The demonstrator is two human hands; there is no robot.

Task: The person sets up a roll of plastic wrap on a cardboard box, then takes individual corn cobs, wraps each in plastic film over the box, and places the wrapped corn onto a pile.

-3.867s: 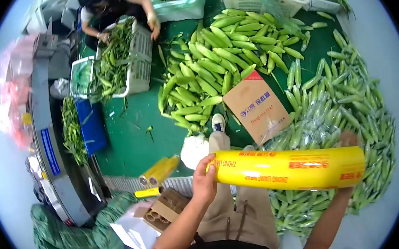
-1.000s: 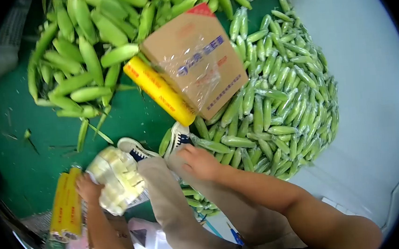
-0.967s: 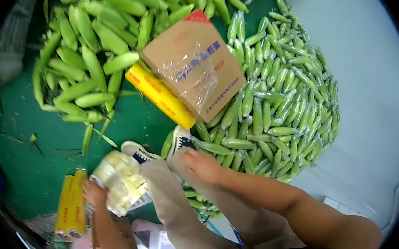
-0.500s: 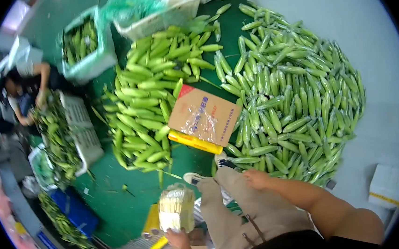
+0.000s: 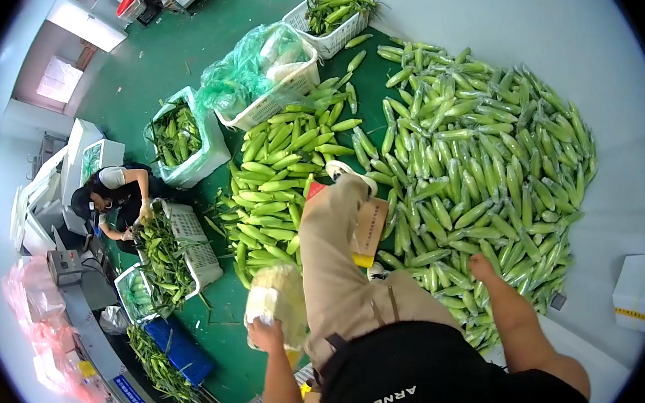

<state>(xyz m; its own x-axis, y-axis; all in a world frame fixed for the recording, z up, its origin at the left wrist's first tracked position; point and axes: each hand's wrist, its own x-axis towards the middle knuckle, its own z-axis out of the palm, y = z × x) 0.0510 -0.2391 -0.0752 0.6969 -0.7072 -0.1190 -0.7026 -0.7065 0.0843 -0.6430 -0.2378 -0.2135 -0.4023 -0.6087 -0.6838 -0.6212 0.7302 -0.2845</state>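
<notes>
My left hand [image 5: 265,333] is closed on the near edge of a pale yellow-white plastic-wrapped bundle [image 5: 279,300], held beside my leg; what is inside it I cannot make out. My right hand [image 5: 481,267] hangs empty over the pile of plastic-wrapped corn [image 5: 487,181], its fingers loosely curled. My raised leg [image 5: 333,238] partly hides a brown carton [image 5: 369,220] with a yellow edge. Unwrapped green corn [image 5: 269,198] lies heaped left of the carton.
A co-worker [image 5: 114,203] crouches at left by white crates of husks [image 5: 193,246]. Corn-filled tubs [image 5: 177,137] and a crate with green plastic film [image 5: 260,77] stand behind. A blue bin [image 5: 179,353] lies left, a white box [image 5: 640,294] right.
My view has tilted up and shifted, showing more of the room. One leg has risen forward over the carton. The bundle moved forward in my left hand; my right hand swung outward from my thigh.
</notes>
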